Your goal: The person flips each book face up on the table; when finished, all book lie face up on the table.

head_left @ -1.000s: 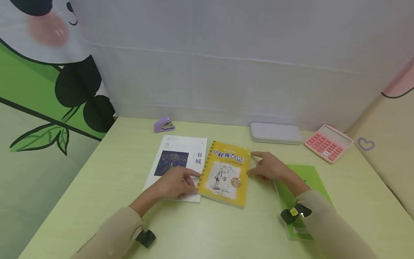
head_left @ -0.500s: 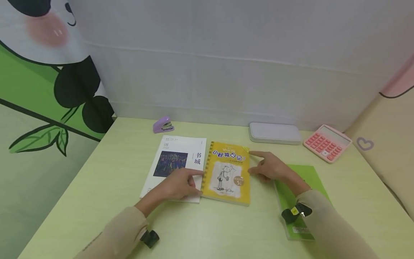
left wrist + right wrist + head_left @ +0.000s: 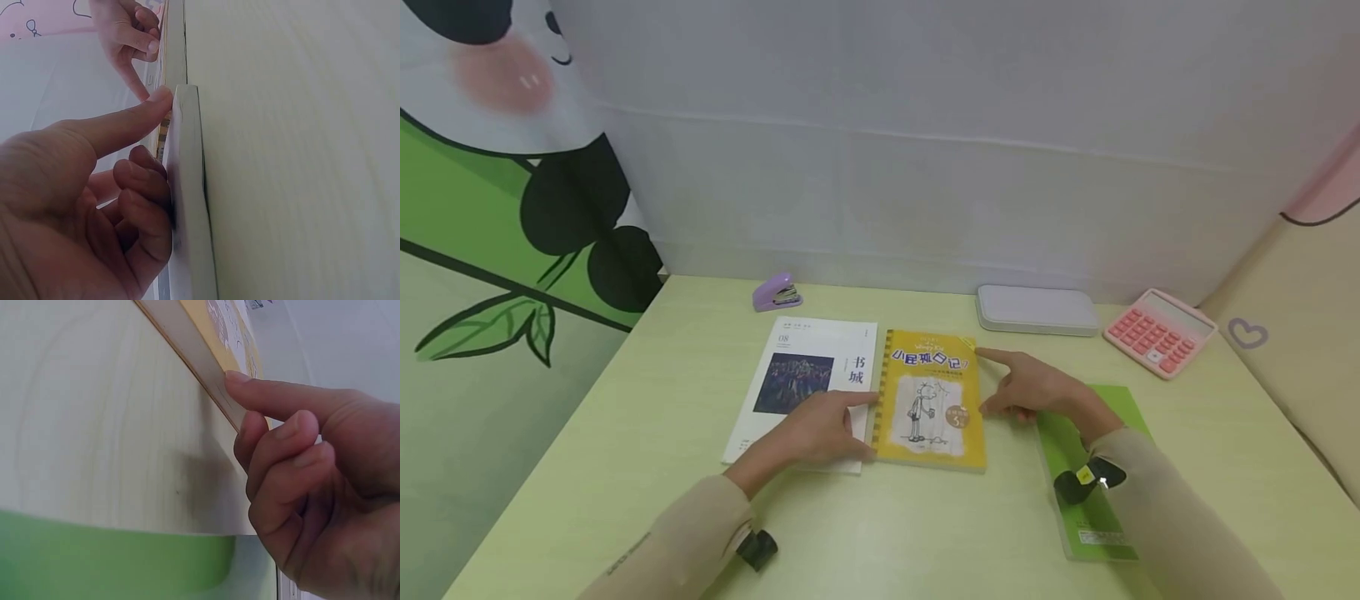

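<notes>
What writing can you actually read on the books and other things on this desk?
"小屁孩日记": yellow book title.
"5": round badge on the same cover.
"书城" and "08": white magazine cover.
Green book label, pink calculator keys: too small to read.

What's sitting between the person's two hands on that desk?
The yellow book lies flat between the left hand and right hand; each touches one side edge. The head view shows this best.
</notes>
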Motion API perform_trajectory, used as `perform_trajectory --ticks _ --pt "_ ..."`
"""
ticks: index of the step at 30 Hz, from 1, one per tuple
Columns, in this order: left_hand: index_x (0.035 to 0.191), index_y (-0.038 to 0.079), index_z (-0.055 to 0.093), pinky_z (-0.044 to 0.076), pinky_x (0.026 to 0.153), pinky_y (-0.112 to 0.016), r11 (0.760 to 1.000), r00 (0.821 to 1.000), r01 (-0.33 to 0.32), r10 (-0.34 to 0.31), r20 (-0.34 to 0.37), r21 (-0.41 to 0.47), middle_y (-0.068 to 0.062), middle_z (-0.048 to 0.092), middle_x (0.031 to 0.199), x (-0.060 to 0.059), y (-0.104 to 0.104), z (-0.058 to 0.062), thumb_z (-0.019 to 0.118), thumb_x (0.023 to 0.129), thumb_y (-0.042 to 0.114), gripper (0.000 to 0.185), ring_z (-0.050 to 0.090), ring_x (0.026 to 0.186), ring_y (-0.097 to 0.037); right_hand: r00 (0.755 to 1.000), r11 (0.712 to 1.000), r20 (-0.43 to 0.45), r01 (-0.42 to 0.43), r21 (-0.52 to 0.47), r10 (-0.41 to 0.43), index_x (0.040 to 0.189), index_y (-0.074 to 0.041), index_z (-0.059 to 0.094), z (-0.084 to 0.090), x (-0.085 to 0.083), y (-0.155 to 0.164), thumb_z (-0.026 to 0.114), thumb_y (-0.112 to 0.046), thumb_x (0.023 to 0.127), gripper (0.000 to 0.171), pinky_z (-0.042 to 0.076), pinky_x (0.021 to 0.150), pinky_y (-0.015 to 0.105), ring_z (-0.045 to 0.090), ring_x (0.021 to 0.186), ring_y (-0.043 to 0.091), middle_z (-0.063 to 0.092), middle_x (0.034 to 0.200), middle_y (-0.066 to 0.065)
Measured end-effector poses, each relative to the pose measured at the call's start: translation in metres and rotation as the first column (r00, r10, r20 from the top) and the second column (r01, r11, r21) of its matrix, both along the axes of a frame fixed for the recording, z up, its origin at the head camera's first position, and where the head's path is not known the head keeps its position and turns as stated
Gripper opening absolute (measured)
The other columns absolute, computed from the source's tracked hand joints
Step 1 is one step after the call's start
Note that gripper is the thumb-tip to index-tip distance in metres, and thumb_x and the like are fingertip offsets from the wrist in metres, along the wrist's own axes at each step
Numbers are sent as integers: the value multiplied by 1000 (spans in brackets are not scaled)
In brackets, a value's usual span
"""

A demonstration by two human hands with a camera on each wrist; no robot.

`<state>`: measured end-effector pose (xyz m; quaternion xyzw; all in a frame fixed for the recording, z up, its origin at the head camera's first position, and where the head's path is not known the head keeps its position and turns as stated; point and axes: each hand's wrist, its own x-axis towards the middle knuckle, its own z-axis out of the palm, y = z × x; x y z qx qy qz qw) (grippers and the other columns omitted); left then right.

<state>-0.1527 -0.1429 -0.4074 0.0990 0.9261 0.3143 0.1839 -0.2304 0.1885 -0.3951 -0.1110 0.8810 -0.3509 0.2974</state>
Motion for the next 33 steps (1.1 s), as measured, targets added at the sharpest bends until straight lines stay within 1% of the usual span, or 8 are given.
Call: perform_trajectory --ticks 6,10,17,23,33 --pt "156 25 55 46 64 -31 1000 1000 -4 4 4 -17 -2 62 84 -2 4 1 95 77 29 89 56 75 -18 1000 1000 -5 -2 11 2 170 -15 19 1 -4 2 83 -19 91 102 43 53 26 50 52 13 60 65 3" --pt "156 24 54 46 64 -31 1000 1000 -8 8 6 -15 -3 63 83 -3 6 2 95 76 28 90 56 74 -18 1000 1000 2 -7 8 7 171 -16 19 2 -6 3 83 -20 91 102 43 53 26 49 53 13 60 64 3" --pt "157 23 54 45 64 -31 1000 1000 -5 6 8 -12 -3 63 83 -7 6 1 96 76 28 92 56 75 -18 1000 1000 2 -19 4 19 170 -14 18 0 -10 4 83 -21 92 102 43 53 26 49 53 13 61 64 3" --pt "157 23 53 45 64 -31 1000 1000 -5 5 10 -20 -3 63 83 -9 7 1 96 76 29 92 56 75 -18 1000 1000 2 -18 3 18 170 -15 19 0 -11 5 83 -21 92 101 43 53 26 50 54 13 62 65 3" --pt "157 24 52 44 62 -30 1000 1000 -5 6 25 -27 -4 63 85 -11 8 3 96 76 30 92 56 76 -18 1000 1000 11 -14 -13 14 171 -16 18 0 -13 7 82 -20 93 101 43 53 26 49 54 13 59 63 3"
